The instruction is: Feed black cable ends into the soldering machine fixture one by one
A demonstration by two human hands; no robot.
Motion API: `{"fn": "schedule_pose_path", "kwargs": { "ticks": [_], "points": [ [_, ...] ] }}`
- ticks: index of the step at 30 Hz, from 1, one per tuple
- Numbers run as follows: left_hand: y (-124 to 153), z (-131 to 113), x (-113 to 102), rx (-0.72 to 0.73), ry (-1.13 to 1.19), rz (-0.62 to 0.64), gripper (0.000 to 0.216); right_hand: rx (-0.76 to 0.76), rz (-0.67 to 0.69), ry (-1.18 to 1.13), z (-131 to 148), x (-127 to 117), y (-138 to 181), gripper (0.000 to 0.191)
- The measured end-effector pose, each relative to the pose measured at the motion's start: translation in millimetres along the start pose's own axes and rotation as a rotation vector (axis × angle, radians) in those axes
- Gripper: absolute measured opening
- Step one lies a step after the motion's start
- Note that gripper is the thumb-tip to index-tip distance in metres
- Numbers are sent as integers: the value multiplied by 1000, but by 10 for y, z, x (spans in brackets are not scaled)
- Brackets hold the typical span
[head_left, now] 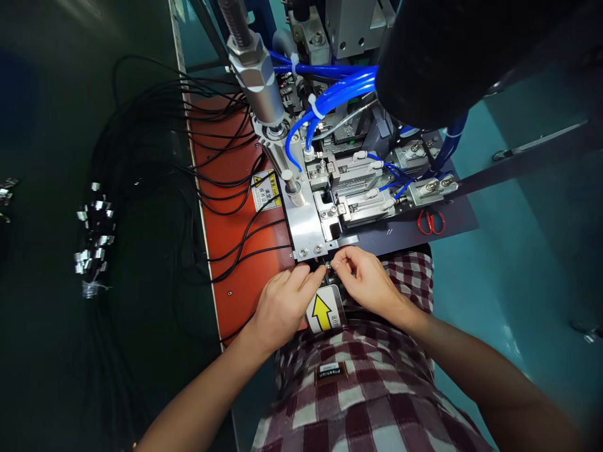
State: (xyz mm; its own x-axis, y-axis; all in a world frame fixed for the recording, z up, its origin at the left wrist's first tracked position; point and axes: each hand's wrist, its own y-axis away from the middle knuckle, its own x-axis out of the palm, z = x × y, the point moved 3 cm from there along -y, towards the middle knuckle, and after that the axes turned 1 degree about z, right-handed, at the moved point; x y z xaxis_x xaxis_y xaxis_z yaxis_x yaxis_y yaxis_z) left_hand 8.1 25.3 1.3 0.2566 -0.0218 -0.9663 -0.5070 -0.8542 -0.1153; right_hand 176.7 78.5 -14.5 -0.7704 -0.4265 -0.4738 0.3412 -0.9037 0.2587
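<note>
the right hand [366, 280], fingers curled, pinches a small part [328, 268] by the machine's [306, 226] near edge; the left hand [284, 302], half curled, reaches it, grip unclear.

We have the machine [306, 220] before us; our left hand [285, 301] and right hand [366, 279] meet just in front of its near edge, a small part [328, 267] between them; the arrow sign [325, 309] sits nearer us, between our hands; to our left, on the plate [240, 307] beside the machine, we see the warning label [267, 190], and cables [151, 94] run leftward across that plate; their connectors [85, 260] lie past its edge; tubes [343, 88] pass over the machine's back part; the scissors [436, 231] lie on the right-hand plate [400, 235], near the cylinders [365, 211]
</note>
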Motion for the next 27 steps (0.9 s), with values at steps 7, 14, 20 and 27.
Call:
{"fn": "schedule_pose_path", "kwargs": {
  "ticks": [7,14,20,27],
  "points": [
    [-32,-10,-5,9,-12,-65,36,-12,-18,-58,-3,-31,13,15],
    [-60,-21,-33,25,-20,-97,32,-130,-118,-12,61,7,54,11],
    [-67,-28,-53,31,-7,-103,32,-133,-129,-33,52,32,68,12],
    [-60,-11,-38,32,13,-107,30,142,13,-282,-146,95,55,21]
  ]
}}
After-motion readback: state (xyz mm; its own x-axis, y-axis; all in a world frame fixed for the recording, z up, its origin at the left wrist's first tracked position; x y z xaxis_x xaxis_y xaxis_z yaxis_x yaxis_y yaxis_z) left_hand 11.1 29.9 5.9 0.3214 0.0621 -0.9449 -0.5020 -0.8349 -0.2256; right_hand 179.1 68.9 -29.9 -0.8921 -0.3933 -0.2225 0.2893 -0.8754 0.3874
